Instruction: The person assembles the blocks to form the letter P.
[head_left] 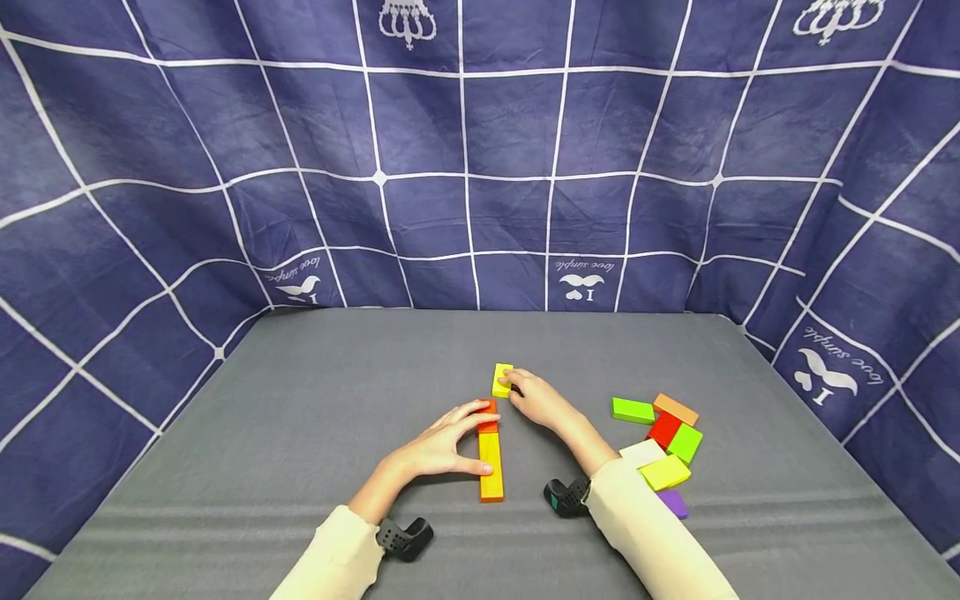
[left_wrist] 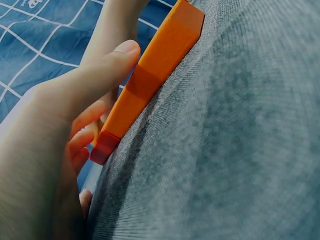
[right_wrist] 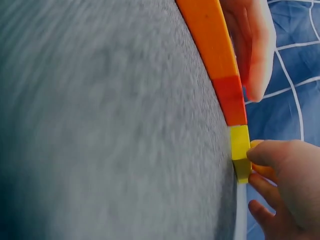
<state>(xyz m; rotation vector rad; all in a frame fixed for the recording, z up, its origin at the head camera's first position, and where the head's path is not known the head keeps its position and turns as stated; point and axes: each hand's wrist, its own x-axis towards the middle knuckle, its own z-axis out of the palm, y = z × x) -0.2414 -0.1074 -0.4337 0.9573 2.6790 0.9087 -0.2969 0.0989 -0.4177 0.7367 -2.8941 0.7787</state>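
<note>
My left hand [head_left: 447,442] is spread over a row of blocks, with its fairly straight fingers at the red block [head_left: 488,425]. Its thumb [left_wrist: 127,47] touches the long orange block [head_left: 491,487], which lies end to end with the red one. At the far end of the row, my right hand [head_left: 542,400] pinches a yellow block [head_left: 498,382] between thumb and fingers. In the right wrist view that yellow block [right_wrist: 240,145] sits right at the end of the red block [right_wrist: 231,102]. The fingers behind it are partly hidden.
Right of my right arm lies a loose pile: green blocks [head_left: 632,411] [head_left: 686,443], an orange block [head_left: 677,408], a red block [head_left: 663,429], a white block [head_left: 642,453], a yellow block [head_left: 667,472] and a purple block [head_left: 674,502]. A blue checked curtain [head_left: 510,208] hangs behind the grey table [head_left: 337,375].
</note>
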